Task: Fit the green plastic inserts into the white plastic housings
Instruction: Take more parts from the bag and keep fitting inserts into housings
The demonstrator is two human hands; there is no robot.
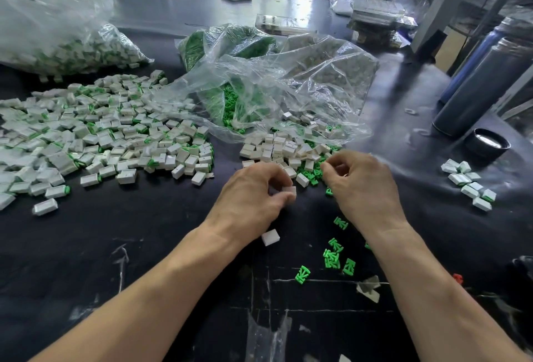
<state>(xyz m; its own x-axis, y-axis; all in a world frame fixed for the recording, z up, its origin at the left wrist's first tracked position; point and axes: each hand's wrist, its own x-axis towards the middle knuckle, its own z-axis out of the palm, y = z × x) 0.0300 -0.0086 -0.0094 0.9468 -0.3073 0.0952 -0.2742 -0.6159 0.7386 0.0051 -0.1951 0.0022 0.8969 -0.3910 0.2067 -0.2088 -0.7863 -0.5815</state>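
Your left hand (pixel 253 197) pinches a small white rigid plastic housing (pixel 289 190) by its sides; your right hand (pixel 357 180) curls over the loose green plastic inserts (pixel 310 175), contents hidden. Both parts look light and stiff: grip edges.

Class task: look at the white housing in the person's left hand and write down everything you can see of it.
The white housing is a small boxy block of matte, plastic-looking material. Only one end shows; the rest is hidden by the left hand, whose curled fingers and thumb pinch it just above the black tabletop. No green insert is visible in it.
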